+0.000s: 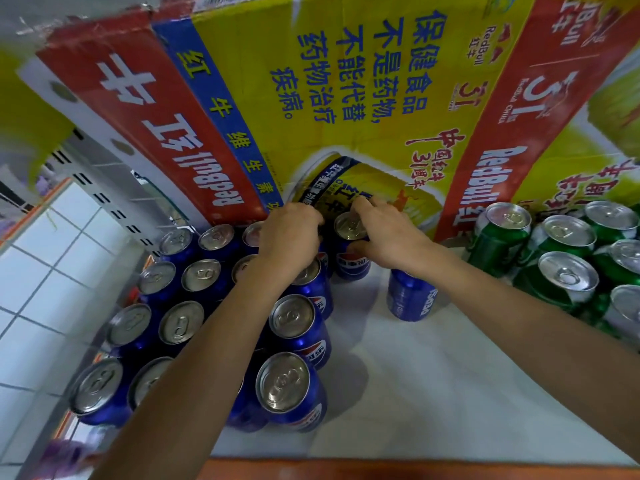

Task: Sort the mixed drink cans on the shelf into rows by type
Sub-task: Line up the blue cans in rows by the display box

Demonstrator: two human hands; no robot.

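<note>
My right hand (384,233) gripped a blue can (353,268) at the back of the shelf (433,375), against the cardboard box (346,81). My left hand (289,237) curled just beside it; I couldn't tell whether it held anything. More blue cans (181,322) stood in rows left, green cans (562,275) right

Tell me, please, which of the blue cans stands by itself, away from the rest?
The blue can beneath the right forearm, on white shelf between the blue rows and the green cans; the others crowd together at left.
</note>
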